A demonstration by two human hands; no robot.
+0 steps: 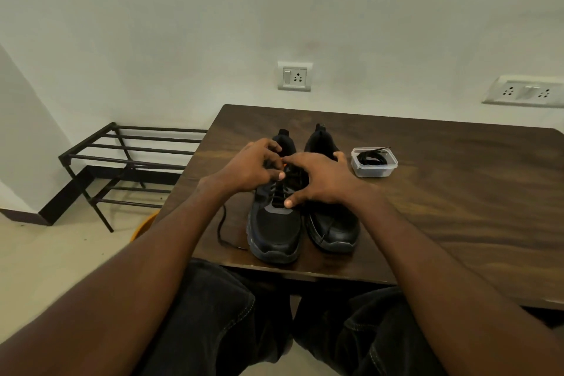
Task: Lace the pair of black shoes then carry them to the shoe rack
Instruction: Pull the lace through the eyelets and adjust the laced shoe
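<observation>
Two black shoes stand side by side near the front edge of the brown wooden table, toes toward me. Both hands work over the eyelets of the left shoe. My left hand pinches the black lace at the tongue; a loose length of it trails off the shoe's left side onto the table. My right hand spreads over the top of the same shoe, thumb pressed on its lower eyelets, fingers reaching toward the right shoe. The black metal shoe rack stands on the floor to the left of the table.
A small clear plastic tub with another black lace inside sits right of the shoes. Wall sockets are behind the table. An orange object shows on the floor by the table's left corner. My legs in dark jeans are under the table edge.
</observation>
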